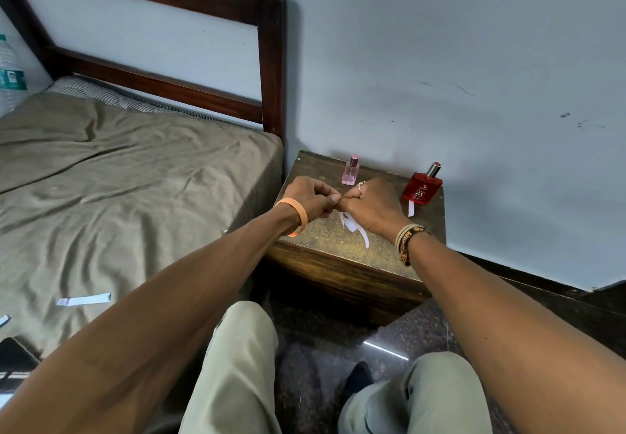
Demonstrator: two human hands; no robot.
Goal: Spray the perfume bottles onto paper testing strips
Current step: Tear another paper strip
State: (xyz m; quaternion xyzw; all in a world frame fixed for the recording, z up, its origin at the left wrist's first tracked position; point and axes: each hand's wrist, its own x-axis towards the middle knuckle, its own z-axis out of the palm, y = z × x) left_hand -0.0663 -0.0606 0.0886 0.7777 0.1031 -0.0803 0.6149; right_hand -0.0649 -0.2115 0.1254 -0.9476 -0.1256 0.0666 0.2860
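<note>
A small pink perfume bottle [350,171] and a larger red perfume bottle [421,188] stand upright at the back of a low wooden side table [325,261]. My left hand [310,198] and my right hand [371,208] meet knuckle to knuckle over the middle of the table, just in front of the pink bottle. Both have their fingers pinched together on white paper strips [352,225], which trail out from under the right hand. The pinch itself is mostly hidden. Another strip [411,208] lies in front of the red bottle.
A bed with an olive sheet [118,179] and a dark wooden headboard [271,61] stands left of the table. A loose paper strip [84,299] lies on the sheet, and a plastic water bottle [10,74] stands at the far left. The wall is close behind the table. My knees are below.
</note>
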